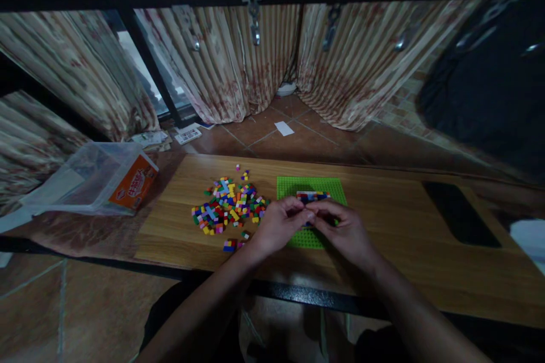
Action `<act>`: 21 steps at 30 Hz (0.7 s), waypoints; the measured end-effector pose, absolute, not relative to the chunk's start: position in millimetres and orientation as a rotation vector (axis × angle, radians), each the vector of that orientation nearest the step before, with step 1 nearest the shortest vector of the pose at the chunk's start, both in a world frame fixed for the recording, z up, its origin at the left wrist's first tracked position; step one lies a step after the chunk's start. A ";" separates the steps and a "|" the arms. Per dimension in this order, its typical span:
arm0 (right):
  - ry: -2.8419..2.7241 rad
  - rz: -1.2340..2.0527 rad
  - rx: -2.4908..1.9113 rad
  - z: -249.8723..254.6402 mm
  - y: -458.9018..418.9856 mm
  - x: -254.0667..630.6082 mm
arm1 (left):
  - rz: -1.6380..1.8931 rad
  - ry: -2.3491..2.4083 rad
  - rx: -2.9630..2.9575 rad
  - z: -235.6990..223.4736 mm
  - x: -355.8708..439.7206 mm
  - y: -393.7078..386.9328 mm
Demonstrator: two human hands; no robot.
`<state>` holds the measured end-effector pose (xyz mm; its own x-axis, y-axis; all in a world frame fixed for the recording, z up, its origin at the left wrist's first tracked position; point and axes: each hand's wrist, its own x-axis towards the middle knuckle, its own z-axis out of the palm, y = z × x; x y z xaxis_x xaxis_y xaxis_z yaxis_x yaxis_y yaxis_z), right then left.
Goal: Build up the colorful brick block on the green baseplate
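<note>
Over a green studded baseplate [336, 186], my left hand [281, 223] and my right hand [344, 228] meet, thumbs and fingertips closed together. Whatever they pinch is hidden or too small to make out. Just beyond the fingertips, a row of toy building bricks [313, 195] in white, red, blue and yellow shows; the hands cover its near part. A heap of loose coloured bricks [234, 204] is spread on the wood to the left of my left hand. Nearer the front edge lies a small blue and red brick cluster [229, 245].
The wooden tabletop [392, 238] has a dark front edge. A clear plastic bin [97, 176] with an orange label lies tipped at the left. Toward the right end is a flat black panel [460, 212]. Curtains [221, 68] hang behind; a white paper [284, 128] lies on the floor.
</note>
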<state>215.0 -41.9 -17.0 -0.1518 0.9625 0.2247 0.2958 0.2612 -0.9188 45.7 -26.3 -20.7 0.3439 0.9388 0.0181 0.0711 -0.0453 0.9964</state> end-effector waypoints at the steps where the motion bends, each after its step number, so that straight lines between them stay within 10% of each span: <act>1: -1.644 0.931 -1.173 -16.7 -42.2 214.6 | 0.913 0.953 1.378 -20.8 46.0 -25.7; 21: -1.770 0.634 -1.400 -18.6 -32.2 234.6 | 0.826 0.980 1.299 -19.4 47.0 -29.0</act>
